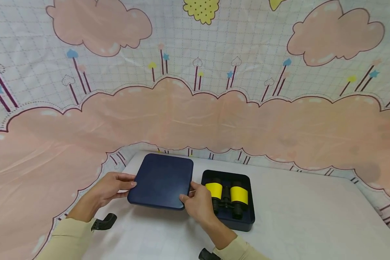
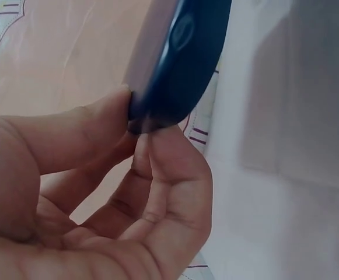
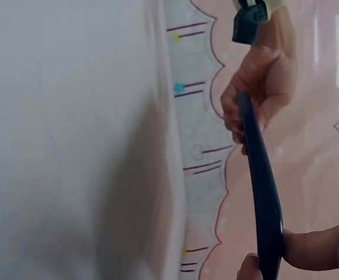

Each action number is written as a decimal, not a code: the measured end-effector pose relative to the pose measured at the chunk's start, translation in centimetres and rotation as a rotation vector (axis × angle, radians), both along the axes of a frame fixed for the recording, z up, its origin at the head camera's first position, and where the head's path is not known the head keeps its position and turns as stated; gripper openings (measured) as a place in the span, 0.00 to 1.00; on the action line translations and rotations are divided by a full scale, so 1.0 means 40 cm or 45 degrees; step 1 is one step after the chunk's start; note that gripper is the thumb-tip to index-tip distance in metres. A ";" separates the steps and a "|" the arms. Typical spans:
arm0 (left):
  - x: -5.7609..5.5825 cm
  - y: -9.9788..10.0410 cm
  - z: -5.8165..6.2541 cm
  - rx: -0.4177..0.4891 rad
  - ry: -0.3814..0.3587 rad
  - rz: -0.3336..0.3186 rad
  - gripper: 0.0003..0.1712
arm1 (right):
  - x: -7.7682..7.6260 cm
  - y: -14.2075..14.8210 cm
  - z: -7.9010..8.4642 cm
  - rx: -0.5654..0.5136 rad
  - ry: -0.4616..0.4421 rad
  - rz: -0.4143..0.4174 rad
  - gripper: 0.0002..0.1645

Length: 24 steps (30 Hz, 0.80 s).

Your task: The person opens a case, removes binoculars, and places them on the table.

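Observation:
Both hands hold a flat dark blue lid (image 1: 162, 180) with rounded corners above the white table. My left hand (image 1: 112, 187) pinches its left edge, thumb on top and fingers beneath, as the left wrist view shows on the lid's rim (image 2: 187, 64). At the opposite edge, my right hand (image 1: 199, 202) pinches the lid between thumb and fingers. Seen edge-on in the right wrist view, the lid (image 3: 259, 175) is thin. Just right of my right hand sits an open dark box (image 1: 251, 213), with black and yellow binoculars (image 1: 238, 195) inside it, partly hidden by that hand.
A white cloth covers the table (image 1: 295, 216). Behind it hangs a printed curtain (image 1: 214, 122) with clouds and stars. A black strap-like piece (image 1: 104, 222) sits at the left wrist, and another (image 1: 208, 254) at the right wrist.

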State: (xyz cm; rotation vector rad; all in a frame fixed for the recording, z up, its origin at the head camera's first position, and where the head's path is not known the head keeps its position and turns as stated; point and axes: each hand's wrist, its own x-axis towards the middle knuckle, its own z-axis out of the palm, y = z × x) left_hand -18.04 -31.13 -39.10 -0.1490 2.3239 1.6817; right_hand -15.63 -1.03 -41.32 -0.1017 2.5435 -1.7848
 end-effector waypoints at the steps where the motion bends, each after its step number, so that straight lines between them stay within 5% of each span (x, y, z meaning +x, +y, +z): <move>1: 0.000 -0.002 -0.001 0.001 -0.004 0.003 0.32 | 0.000 -0.002 -0.002 -0.003 -0.005 -0.001 0.38; 24: -0.011 -0.066 -0.050 0.084 -0.061 -0.033 0.30 | 0.001 -0.053 -0.037 -0.122 -0.064 -0.080 0.35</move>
